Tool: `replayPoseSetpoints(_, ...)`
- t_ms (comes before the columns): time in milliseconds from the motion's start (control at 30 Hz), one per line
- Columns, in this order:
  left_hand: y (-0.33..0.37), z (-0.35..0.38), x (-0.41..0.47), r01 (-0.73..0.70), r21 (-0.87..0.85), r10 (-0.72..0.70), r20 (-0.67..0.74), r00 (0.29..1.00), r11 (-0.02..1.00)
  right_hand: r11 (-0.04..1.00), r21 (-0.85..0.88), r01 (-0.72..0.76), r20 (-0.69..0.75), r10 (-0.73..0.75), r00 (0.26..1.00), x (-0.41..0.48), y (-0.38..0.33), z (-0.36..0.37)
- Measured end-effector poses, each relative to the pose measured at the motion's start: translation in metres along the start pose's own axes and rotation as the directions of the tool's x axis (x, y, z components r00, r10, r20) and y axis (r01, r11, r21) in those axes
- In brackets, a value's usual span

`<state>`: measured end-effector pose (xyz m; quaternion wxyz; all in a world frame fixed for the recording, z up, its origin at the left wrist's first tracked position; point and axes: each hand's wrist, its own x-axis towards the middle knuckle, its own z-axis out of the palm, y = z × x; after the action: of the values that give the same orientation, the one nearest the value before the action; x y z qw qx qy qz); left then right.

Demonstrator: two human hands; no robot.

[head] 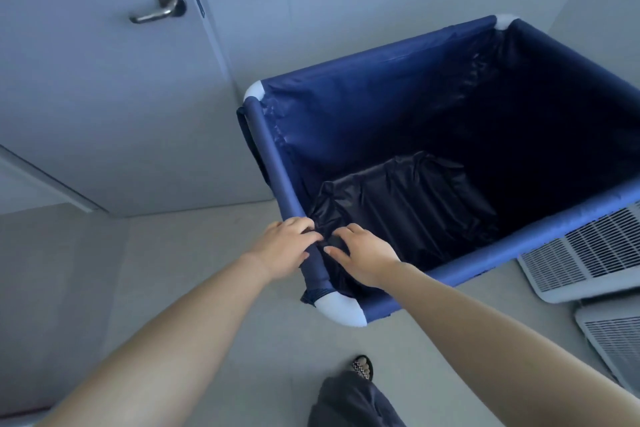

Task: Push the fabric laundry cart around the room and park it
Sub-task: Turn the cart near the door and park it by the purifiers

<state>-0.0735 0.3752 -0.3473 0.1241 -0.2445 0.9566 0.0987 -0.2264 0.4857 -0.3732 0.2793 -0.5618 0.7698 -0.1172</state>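
left hand (284,246): curled over the near end of the cart's left rail, fingers wrapped on the padded blue tube, so it is closed on the rail.
right hand (363,258): just beside the left, on the inner side of the same rail, fingers half spread and resting on the dark liner; more a loose press than a full hold.
nearer hand: both sit at the same corner, touching or nearly so; the left has the firmer hold.
rail (277,163): its long axis runs away from the hands, up and slightly left, toward the far white corner cap.
laundry cart (381,97): lies ahead and to the right of the hands, open top, dark liner slumped inside.
door (86,80): well to the left, shut, lever handle high up.
vent panels (588,253): on the floor, tight by the cart's right side.
judgement: pushing from one corner would likely swing the cart; a hand on each side would steer truer.
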Motion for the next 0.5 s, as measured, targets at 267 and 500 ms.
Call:
replayPoseSetpoints(267,-0.065,-0.02,0.044,-0.072,0.081,0.064,0.101,0.993,0.994,0.988,0.019,-0.156,0.023,0.156,0.987,0.025,-0.021,0.007)
replayPoseSetpoints(500,-0.105,-0.024,0.086,-0.366,0.224,0.329,0.186,0.926,0.903,0.904,0.152,-0.399,-0.053,0.41,0.91,0.031,-0.046,0.026)
